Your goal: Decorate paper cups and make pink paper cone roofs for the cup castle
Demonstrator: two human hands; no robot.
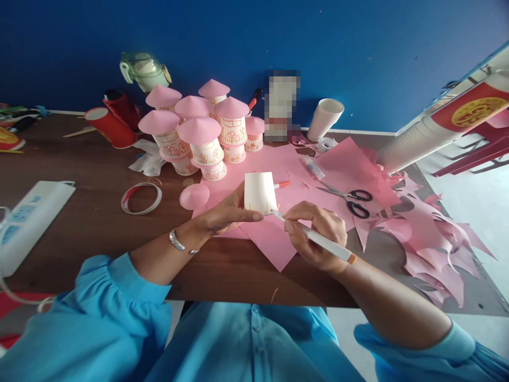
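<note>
My left hand (228, 213) grips an upside-down white paper cup (260, 192) above a pink paper sheet (274, 239). My right hand (316, 236) holds a white marker pen (318, 240) with an orange end, its tip touching the cup's lower rim. A small pink paper cone (194, 196) lies just left of my left hand. Behind it stands a cluster of decorated cups with pink cone roofs (201, 132).
Black-handled scissors (350, 199), a glue tube (313, 166) and an orange pen cap (281, 184) lie on pink paper. Pink scraps (429, 239) pile at right. A tape ring (141, 198), white power strip (27, 220), red cups (111, 126) and stacked white cups (325, 119) sit around.
</note>
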